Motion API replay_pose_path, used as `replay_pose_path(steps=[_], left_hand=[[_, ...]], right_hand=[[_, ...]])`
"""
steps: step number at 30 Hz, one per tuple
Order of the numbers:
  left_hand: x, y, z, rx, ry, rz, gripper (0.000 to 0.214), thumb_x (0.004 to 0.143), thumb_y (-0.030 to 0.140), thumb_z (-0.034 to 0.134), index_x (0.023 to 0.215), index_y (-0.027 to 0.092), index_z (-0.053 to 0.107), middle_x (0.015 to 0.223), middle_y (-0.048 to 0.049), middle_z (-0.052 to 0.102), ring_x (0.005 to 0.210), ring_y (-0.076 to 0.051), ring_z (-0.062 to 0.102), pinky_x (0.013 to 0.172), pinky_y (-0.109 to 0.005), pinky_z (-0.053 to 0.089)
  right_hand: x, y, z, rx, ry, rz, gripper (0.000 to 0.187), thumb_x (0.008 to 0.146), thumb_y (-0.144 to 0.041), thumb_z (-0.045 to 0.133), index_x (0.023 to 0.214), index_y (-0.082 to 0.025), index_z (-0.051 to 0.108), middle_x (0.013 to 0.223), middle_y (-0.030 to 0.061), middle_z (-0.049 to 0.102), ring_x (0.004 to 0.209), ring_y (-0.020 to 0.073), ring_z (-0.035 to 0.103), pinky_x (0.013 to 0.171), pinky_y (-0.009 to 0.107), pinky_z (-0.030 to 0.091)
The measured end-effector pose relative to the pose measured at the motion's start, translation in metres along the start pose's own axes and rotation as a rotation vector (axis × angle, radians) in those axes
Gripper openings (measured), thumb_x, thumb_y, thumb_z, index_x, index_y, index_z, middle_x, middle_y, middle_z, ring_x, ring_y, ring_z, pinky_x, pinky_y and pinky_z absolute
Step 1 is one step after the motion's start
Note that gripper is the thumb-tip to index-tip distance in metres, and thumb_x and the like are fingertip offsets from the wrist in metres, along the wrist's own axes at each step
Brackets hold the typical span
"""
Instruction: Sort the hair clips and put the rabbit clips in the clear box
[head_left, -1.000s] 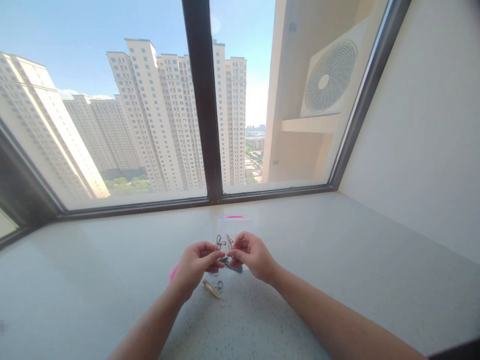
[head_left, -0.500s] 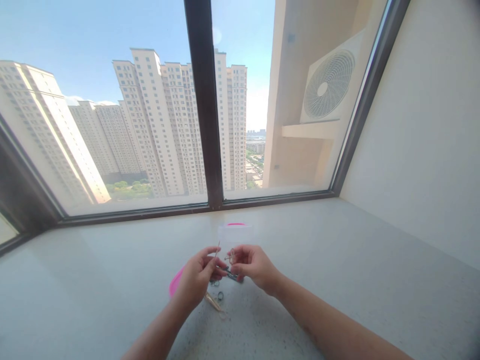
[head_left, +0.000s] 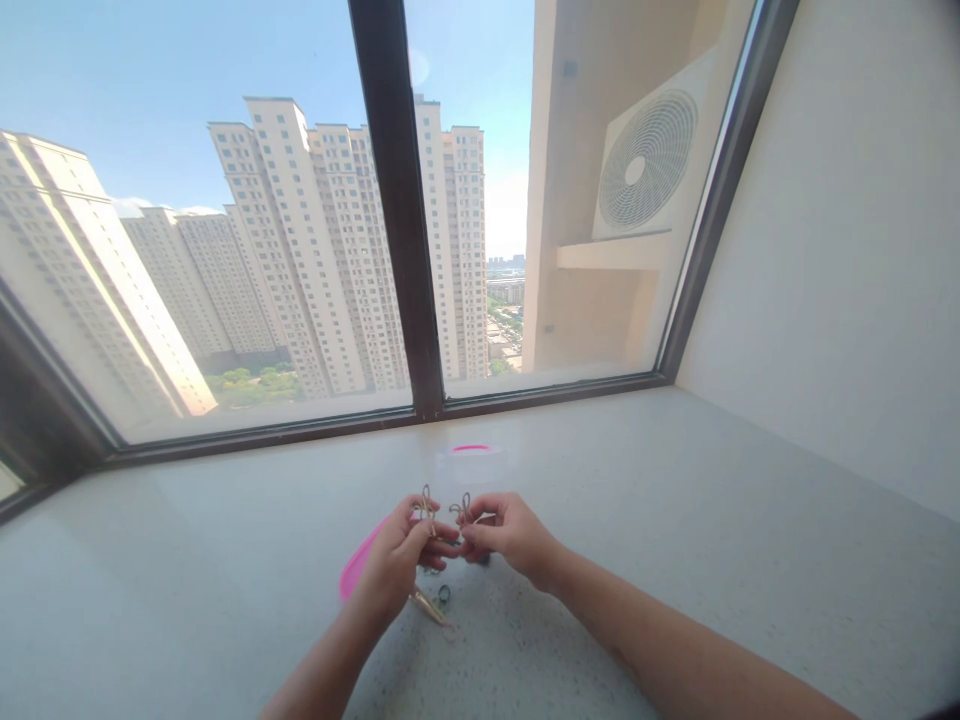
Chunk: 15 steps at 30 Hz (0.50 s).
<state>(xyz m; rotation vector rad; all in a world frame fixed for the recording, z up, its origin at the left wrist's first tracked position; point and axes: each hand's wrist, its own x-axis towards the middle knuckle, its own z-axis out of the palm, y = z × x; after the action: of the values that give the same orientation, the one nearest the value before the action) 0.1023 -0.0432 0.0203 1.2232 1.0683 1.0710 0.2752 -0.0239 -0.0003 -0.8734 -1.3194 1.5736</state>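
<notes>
My left hand (head_left: 399,555) pinches a looped gold metal piece (head_left: 427,503), which stands up above its thumb and fingers. Just to the right, my right hand (head_left: 514,530) has its fingertips closed on a similar looped gold metal piece (head_left: 462,509). The hands are close together, fingertips nearly meeting. Under the left hand, partly covered by it, lies a pink lid-like piece (head_left: 355,573). A long gold clip-like item (head_left: 428,604) and a small dark ring (head_left: 444,594) lie on the surface below the hands. Other small dark items beneath the fingers are mostly hidden.
A clear container (head_left: 472,467) with a pink edge stands beyond the hands on the pale speckled sill (head_left: 637,500). A dark window frame (head_left: 300,432) borders the sill at the back, and a white wall (head_left: 840,250) rises on the right.
The gold piece in my left hand has turned from a thin edge-on view to show its loops. My right hand's piece has tilted more upright. The camera view has shifted slightly.
</notes>
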Motion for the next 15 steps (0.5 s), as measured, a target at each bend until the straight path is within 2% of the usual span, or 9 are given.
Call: replay_pose_path(steps=[11, 15], left_hand=[[0.0039, -0.0103, -0.0074, 0.126, 0.033, 0.09, 0.019, 0.074, 0.027, 0.053, 0.089, 0.019, 0.045, 0.078, -0.0044, 0.07, 0.062, -0.02, 0.069, 0.048, -0.024, 0.047], [0.0025, -0.0084, -0.0059, 0.134, 0.041, 0.092, 0.015, 0.073, 0.025, 0.052, 0.086, 0.018, 0.049, 0.091, -0.0071, 0.069, 0.061, -0.018, 0.068, 0.049, -0.025, 0.048]], right_hand=[[-0.0014, -0.0019, 0.001, -0.003, 0.01, 0.013, 0.029, 0.06, -0.032, 0.076, 0.077, -0.011, 0.065, 0.056, 0.0022, 0.064, 0.054, 0.0151, 0.061, 0.056, 0.028, 0.049], [-0.0018, -0.0029, 0.0019, 0.028, 0.013, -0.007, 0.029, 0.06, -0.032, 0.076, 0.075, -0.01, 0.065, 0.059, 0.003, 0.065, 0.054, 0.0146, 0.061, 0.056, 0.028, 0.049]])
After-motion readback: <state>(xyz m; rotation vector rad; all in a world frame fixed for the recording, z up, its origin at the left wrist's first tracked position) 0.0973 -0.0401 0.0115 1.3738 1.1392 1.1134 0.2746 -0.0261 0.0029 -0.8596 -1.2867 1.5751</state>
